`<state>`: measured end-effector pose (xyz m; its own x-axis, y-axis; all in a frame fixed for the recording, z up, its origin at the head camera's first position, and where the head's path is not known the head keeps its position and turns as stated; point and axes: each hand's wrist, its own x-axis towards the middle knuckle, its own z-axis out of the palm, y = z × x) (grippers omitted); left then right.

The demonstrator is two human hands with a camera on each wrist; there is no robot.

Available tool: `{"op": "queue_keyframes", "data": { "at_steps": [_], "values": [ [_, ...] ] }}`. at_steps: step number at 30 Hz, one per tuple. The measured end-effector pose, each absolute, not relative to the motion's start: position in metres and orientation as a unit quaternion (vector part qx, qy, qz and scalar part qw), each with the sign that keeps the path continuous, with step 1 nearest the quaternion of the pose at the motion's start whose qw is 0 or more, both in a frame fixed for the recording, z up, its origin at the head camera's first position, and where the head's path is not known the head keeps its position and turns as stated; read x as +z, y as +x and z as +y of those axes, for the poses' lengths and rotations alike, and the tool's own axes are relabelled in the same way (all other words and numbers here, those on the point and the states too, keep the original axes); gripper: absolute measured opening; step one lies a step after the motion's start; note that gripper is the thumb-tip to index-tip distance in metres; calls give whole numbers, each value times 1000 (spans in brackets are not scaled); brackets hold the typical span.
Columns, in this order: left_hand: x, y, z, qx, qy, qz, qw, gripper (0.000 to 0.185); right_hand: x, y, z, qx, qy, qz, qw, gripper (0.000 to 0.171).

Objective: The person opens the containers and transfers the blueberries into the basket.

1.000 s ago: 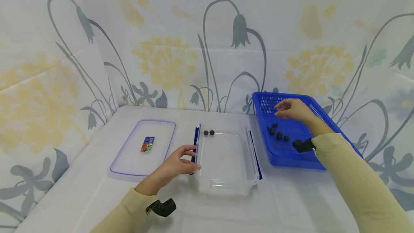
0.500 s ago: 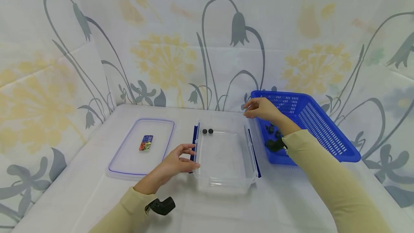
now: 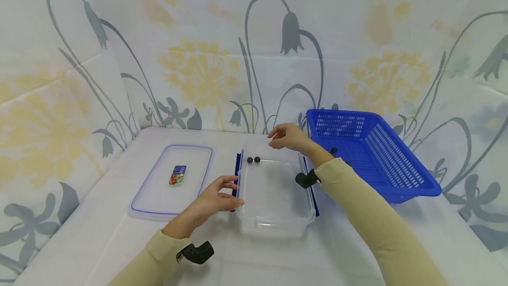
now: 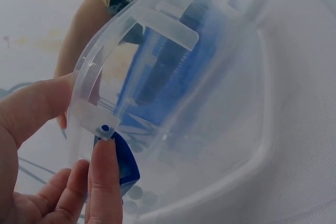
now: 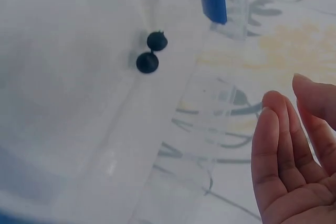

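The left hand (image 3: 216, 197) pinches the near left rim of the clear container (image 3: 274, 197), thumb and fingers narrow on its wall by the blue clasp (image 4: 123, 163). The right hand (image 3: 287, 136) hovers over the container's far edge; whether its grip holds anything I cannot tell. Two dark balls (image 3: 253, 159) lie just left of it.

1. A white cloth-covered table (image 3: 99, 242) filled the lower half of the head view, its far edge meeting the backdrop at 12 o'clock.
2. A pale floral fabric backdrop (image 3: 206, 34) rose behind and wrapped round at 9 and 3 o'clock.
3. Grey bell-shaped flowers (image 3: 289, 34) on long curved stems stood at 12 o'clock.
4. Yellow dandelion heads (image 3: 194, 72) showed at 11 and 2 o'clock.
5. The light was soft and even, casting faint shadows on the table.
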<state>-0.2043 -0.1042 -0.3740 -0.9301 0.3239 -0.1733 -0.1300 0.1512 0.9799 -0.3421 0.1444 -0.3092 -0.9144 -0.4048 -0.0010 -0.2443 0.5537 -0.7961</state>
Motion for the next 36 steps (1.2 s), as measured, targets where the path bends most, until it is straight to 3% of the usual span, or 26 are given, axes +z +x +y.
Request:
{"op": "queue_keyframes", "data": {
  "at_steps": [10, 17, 26, 36],
  "values": [
    [-375, -206, -103, 645, 58, 741, 176, 69, -342, -350, 112, -453, -154, 870, 116, 26],
    [-377, -207, -103, 650, 63, 737, 178, 69, -361, -357, 107, -372, -156, 909, 107, 30],
    [-377, -207, -104, 646, 64, 741, 173, 69, -372, -358, 102, -253, -170, 943, 133, 41],
    [-377, -207, -104, 645, 62, 742, 171, 68, -375, -355, 99, -226, -177, 947, 143, 43]
  ]
}}
